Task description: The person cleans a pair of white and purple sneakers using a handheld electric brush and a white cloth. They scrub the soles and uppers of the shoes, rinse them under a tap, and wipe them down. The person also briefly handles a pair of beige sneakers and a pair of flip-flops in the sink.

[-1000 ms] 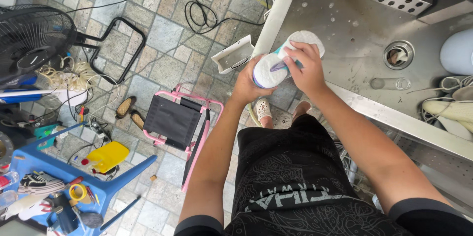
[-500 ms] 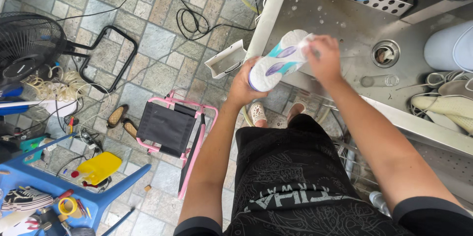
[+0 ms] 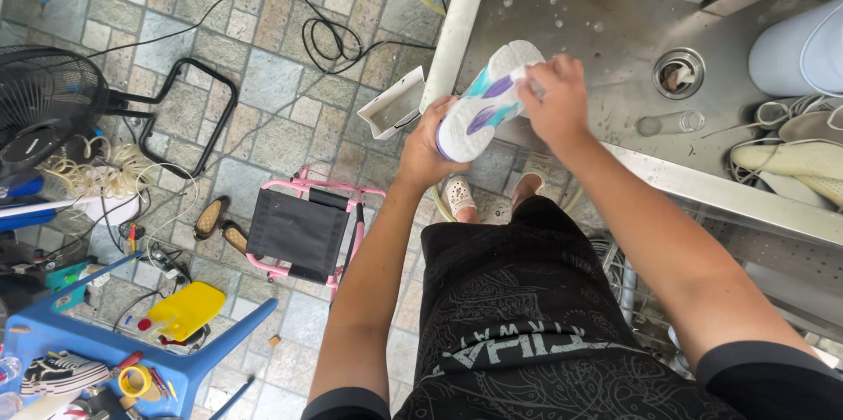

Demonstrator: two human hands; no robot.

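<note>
Head view: my left hand [image 3: 428,150] grasps the white shoe [image 3: 485,102] sole-up at its heel; my right hand [image 3: 551,104] clenches on its toe. Both hover over the near-left edge of the steel sink [image 3: 606,29].

To your left on the tiled floor [image 3: 290,60] lies a yellow jug [image 3: 186,309] with a red cap, near the blue table [image 3: 189,367]. A small open white box [image 3: 394,104] sits just left of your hands.

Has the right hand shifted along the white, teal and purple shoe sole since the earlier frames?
Yes. The right hand has moved from over the middle of the shoe sole to its far end, towards the round sink drain.
</note>
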